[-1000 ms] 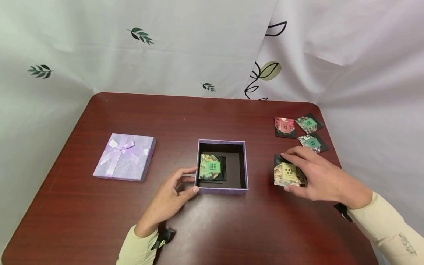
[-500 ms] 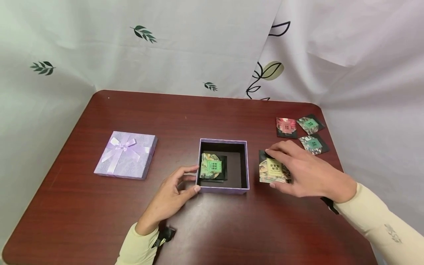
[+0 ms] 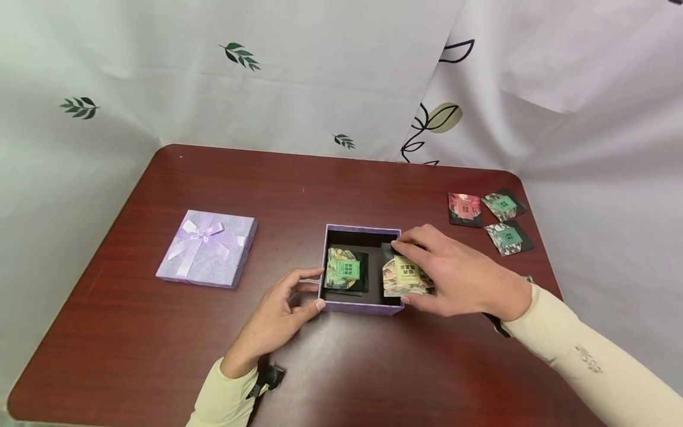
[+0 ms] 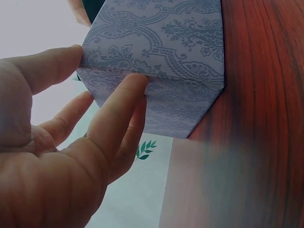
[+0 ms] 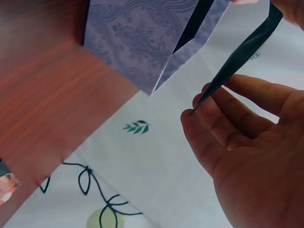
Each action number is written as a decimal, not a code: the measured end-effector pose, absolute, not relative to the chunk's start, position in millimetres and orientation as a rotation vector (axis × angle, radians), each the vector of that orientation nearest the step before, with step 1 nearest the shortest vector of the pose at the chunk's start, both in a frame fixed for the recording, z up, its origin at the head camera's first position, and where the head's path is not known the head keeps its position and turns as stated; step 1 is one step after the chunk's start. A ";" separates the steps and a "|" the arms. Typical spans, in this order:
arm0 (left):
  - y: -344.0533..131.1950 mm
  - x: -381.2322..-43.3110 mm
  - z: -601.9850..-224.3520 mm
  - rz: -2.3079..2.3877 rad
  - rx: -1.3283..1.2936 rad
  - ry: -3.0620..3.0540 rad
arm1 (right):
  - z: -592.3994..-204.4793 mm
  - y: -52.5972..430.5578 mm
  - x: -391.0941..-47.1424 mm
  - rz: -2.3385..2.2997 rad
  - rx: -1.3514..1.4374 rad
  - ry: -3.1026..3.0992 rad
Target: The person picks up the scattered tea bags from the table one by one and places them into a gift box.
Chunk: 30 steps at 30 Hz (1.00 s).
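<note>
My left hand rests its thumb and fingertips against the left side of an open lilac box with a dark lining. In the left wrist view those fingertips meet the patterned outer wall. Inside, on the left, lie stacked tea sachets, the top one with a green label. My right hand pinches a tea sachet with a yellow label by its opposite edges. That sachet overlaps the box's right half. Seen edge-on in the right wrist view, the dark sachet bends slightly between thumb and fingers.
A lilac lid with a ribbon bow sits on the table to the left. At the back right lie a red-labelled sachet and two green-labelled sachets. White curtains hang beyond the brown table.
My right hand has carried the yellow-labelled sachet leftward from the table's right side to over the box. The left hand stays at the box's left side.
</note>
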<state>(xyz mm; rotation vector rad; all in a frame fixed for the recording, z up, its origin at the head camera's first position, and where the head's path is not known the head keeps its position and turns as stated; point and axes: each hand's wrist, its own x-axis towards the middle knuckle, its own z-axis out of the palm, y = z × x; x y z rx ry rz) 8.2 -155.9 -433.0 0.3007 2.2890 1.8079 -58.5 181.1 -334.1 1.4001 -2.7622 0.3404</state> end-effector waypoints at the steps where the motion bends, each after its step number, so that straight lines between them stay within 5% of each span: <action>1: -155.7 7.9 -433.2 1.807 0.306 2.293 | -334.2 178.6 -59.0 0.337 1.409 -2.760; 30: -155.9 8.4 -430.5 1.817 0.301 2.264 | -365.8 105.2 -90.4 0.302 1.521 -2.756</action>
